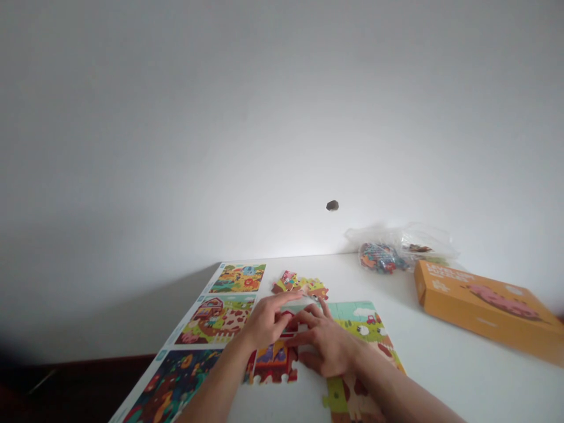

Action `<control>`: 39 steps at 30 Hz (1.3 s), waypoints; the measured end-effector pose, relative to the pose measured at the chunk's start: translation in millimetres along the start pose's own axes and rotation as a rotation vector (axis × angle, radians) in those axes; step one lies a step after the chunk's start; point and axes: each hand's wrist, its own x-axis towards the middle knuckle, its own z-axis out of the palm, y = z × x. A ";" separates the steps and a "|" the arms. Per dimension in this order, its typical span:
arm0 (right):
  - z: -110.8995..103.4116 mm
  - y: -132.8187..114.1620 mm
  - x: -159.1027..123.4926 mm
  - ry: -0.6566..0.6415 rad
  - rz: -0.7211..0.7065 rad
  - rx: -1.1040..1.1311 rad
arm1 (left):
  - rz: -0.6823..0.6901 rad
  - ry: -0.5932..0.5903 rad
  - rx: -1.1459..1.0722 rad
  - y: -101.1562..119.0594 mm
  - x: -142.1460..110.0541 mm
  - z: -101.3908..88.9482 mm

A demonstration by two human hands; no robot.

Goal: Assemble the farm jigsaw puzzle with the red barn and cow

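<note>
My left hand rests over the top of a partly joined jigsaw section with a red barn, its index finger stretched out and its thumb on the pieces. From the other side my right hand reaches onto the same section, fingers spread and touching its right edge. The hands cover much of that area. Under and beside my right forearm lies another joined jigsaw section with sheep, a tractor and a spotted cow. Beyond the fingertips sits a small heap of loose puzzle pieces.
A printed sheet with several pictures lies along the table's left side. An orange puzzle box stands at the right. Clear plastic bags of pieces lie by the wall, which has a small hole.
</note>
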 end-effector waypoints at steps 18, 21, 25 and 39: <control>7.0 17.9 1.6 0.176 0.167 -0.081 | -0.084 -0.068 0.498 -18.0 -6.4 2.6; 7.3 35.3 1.8 0.300 0.469 -0.168 | -0.094 -0.082 0.488 -16.3 -6.0 2.4; 7.8 50.8 0.3 0.324 0.610 -0.167 | -0.144 -0.094 0.485 -16.4 -5.9 2.8; 11.2 58.9 4.8 0.430 0.651 -0.185 | -0.323 0.337 0.631 -53.2 1.6 11.5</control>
